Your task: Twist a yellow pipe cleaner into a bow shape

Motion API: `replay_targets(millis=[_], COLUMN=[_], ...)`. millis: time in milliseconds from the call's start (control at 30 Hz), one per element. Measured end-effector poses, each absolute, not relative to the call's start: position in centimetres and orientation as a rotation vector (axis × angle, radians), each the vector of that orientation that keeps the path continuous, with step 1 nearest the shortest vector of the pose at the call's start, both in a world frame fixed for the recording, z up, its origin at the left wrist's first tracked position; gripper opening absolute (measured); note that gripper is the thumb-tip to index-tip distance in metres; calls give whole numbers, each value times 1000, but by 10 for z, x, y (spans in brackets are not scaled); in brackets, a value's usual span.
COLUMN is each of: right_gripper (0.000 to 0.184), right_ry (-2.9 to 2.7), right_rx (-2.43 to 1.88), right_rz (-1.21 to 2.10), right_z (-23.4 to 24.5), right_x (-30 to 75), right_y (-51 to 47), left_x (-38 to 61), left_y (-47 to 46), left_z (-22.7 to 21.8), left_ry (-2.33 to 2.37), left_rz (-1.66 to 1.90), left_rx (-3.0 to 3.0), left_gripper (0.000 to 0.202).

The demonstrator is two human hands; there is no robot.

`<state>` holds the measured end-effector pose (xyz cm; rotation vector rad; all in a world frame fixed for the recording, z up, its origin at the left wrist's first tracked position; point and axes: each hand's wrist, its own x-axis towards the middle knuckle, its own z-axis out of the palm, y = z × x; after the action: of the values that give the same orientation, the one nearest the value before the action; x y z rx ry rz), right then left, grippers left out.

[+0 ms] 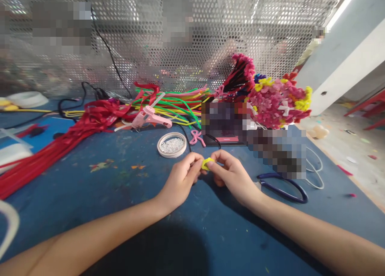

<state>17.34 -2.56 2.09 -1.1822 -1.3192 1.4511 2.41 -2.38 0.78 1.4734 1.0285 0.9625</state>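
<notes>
A round white dish (171, 145) is holding tiny silvery beads (172, 145) (glittering). Just before it, above the blue desk (99, 196), left hand (180, 181) and right hand (231, 175) fingers are pinching a fuzzy yellow loop (207, 163).

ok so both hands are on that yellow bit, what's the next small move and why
Probably keep bending the yellow piece a little tighter. Both hands, left and right, pinch it at their fingertips just above the blue table, and it looks like a small curled loop. How closed it is cannot be told.
</notes>
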Motion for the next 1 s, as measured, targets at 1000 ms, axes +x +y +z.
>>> replay_targets(millis=[1000], right_gripper=[22], right_ry=[-1267], right_rx=[-1064], right_rz=[1527], right_z=[20], right_x=[177], right_y=[-20], left_x=[22], left_y=[-19], left_z=[7], left_ry=[969], left_rz=[1037], left_rx=[1190], left_gripper=[23])
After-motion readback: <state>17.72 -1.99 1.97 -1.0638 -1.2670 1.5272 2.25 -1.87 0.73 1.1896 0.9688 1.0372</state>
